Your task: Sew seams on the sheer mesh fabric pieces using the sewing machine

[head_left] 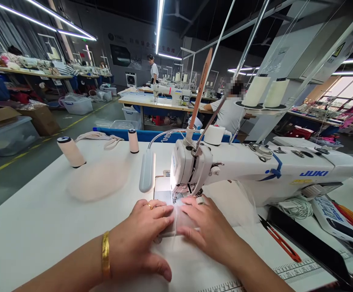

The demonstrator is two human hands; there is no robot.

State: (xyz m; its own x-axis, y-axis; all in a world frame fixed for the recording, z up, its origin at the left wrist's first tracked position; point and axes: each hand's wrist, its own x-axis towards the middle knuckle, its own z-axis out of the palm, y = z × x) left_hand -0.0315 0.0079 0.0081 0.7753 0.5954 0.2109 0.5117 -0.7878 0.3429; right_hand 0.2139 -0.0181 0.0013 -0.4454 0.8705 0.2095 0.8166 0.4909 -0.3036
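A white JUKI sewing machine (234, 162) stands before me, its needle and presser foot (174, 196) lit by a small grey lamp (146, 172). Thin, sheer pale fabric (184, 219) lies under the foot and spreads toward me and to the right. My left hand (143, 233) rests on it just left of the needle, fingers stretched out and thumb apart. On the other side, my right hand (208, 227) lies with spread fingers on the fabric, its index finger close to the presser foot. Neither hand grips anything visible.
Two peach thread spools (71, 152) and a blurry sheer oval piece (100, 180) are at left. Orange thread snips (281, 239), a long black tray (310, 243) and a ruler (298, 269) lie right. A seated person (229, 109) works beyond the machine.
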